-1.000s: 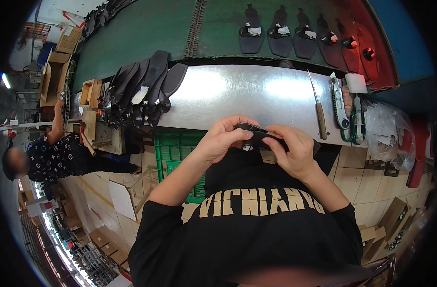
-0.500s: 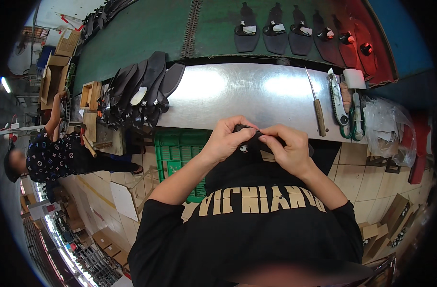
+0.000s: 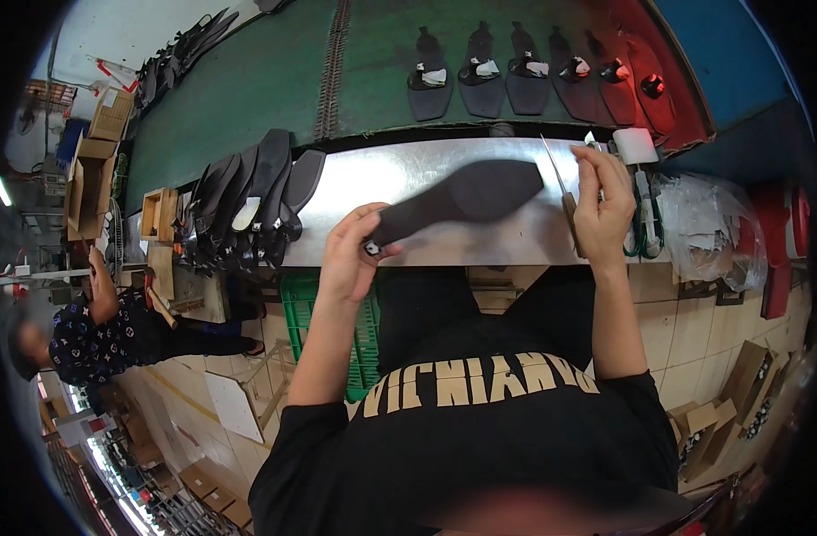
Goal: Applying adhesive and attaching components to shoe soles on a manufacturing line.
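Note:
My left hand [image 3: 348,255] grips the narrow end of a black sandal sole [image 3: 480,196], fingers and thumb pinching it beside a small shiny bit. The sole's broad end points right over the metal bench. My right hand [image 3: 605,201] is raised above the bench's right part, fingers bent and slightly apart, with no held thing visible. It covers most of a utility knife [image 3: 591,138], whose tip shows past the fingers. An awl [image 3: 566,192] with a wooden handle lies just left of that hand. Green-handled scissors [image 3: 652,219] lie to its right.
A pile of black sandal soles [image 3: 239,210] lies on the bench's left. Several sandals with straps [image 3: 525,85] stand in a row on the green conveyor belt [image 3: 382,54]. A white block [image 3: 635,146] and a plastic bag [image 3: 708,232] are at right. Another person [image 3: 96,326] is at left.
My hands have parted. The left has moved left and lifted the sole over the bench; the right has let go of it and moved up and right to the tools. The view has shifted slightly.

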The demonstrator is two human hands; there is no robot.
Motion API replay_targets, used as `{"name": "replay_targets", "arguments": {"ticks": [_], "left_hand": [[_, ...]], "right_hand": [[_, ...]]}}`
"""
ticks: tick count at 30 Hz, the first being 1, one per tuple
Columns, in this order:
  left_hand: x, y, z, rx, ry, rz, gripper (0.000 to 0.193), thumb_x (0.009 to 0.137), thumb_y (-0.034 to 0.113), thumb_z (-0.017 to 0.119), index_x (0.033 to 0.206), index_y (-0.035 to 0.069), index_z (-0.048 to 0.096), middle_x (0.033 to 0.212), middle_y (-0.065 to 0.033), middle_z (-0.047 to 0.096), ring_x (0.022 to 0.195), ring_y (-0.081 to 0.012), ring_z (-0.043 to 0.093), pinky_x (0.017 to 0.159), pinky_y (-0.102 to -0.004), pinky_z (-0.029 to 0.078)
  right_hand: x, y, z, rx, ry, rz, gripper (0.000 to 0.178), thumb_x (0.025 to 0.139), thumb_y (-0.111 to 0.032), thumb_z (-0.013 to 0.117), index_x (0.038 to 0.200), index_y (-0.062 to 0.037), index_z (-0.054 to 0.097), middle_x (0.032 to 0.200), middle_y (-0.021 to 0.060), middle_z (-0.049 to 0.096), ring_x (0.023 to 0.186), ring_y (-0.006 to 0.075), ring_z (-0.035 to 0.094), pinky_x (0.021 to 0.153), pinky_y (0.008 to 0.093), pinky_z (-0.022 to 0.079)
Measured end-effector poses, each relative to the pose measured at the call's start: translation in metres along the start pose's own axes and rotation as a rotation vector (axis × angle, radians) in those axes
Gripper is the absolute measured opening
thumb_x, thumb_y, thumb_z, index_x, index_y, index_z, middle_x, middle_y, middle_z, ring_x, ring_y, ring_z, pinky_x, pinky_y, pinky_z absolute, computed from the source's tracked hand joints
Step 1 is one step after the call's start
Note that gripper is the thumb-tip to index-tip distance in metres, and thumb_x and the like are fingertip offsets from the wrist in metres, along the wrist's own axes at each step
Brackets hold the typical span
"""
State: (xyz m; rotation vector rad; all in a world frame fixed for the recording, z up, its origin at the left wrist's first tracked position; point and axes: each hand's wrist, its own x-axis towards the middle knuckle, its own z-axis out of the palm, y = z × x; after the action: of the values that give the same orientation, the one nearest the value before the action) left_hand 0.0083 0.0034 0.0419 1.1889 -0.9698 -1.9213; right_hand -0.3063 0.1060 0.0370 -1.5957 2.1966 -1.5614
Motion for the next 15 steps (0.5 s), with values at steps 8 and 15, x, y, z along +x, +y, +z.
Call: {"name": "replay_targets", "arguments": {"ticks": [8,15], "left_hand": [[0.013,-0.048,-0.010,-0.503,-0.011,-0.230,0.043,0.092,0.018,0.058,0.128,-0.004,0.050,0.123,-0.0197,0.060,0.110,-0.0335,0.064,0.075,-0.0308,0.060],[0.012,-0.059,0.032,-0.805,0.072,-0.542,0.026,0.085,0.025,0.073,0.101,0.009,0.061,0.097,-0.0039,0.065,0.080,-0.0160,0.062,0.050,-0.0213,0.047]], "right_hand": [[-0.063,0.027,0.030,-0.316,-0.152,-0.008,0.033,0.086,-0.001,0.062,0.119,-0.0010,0.062,0.096,0.0125,0.058,0.088,0.0266,0.055,0.079,0.0377,0.045],[-0.081,-0.072,0.038,0.658,-0.789,0.481,0.051,0.094,0.001,0.049,0.144,-0.0059,0.044,0.079,0.0033,0.062,0.069,0.0072,0.055,0.066,0.0221,0.044]]}}
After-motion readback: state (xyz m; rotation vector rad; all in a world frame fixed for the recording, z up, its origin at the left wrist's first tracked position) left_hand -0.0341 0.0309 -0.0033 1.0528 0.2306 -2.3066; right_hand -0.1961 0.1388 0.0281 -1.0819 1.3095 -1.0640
